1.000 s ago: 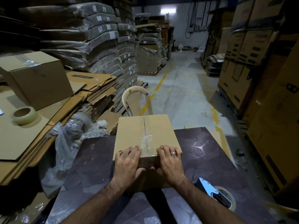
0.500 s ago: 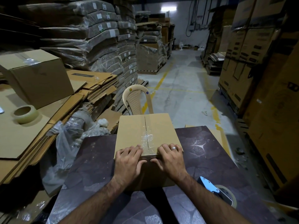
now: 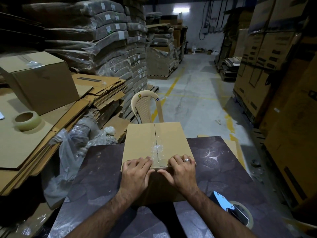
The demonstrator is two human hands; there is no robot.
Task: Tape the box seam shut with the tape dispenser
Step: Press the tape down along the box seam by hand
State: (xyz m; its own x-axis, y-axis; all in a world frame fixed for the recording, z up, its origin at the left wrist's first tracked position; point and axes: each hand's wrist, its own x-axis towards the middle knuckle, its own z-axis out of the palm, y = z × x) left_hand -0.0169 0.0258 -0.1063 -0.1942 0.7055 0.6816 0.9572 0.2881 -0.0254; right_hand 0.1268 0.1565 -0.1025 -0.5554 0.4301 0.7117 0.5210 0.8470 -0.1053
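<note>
A: Status?

B: Box (image 3: 157,143) sits mid-table (image 3: 103,169), far end overhanging the edge. Seam (image 3: 155,136) runs near-to-far down the centre of the top; clear tape shows on its near part.

A: Hands?

B: Left hand (image 3: 136,171) and right hand (image 3: 181,170) flat on the near top edge, one each side of the seam. Fingers (image 3: 142,161) loosely spread, palms down, thumbs over the front face. Pressing, not gripping anything.

A: Dispenser?

B: Tape dispenser (image 3: 231,211) lies on the table, near right corner, just beside the right forearm and well apart from the left. Right hand is nearer. My read: it reaches back and right for the dispenser, then runs along the seam's long axis.
</note>
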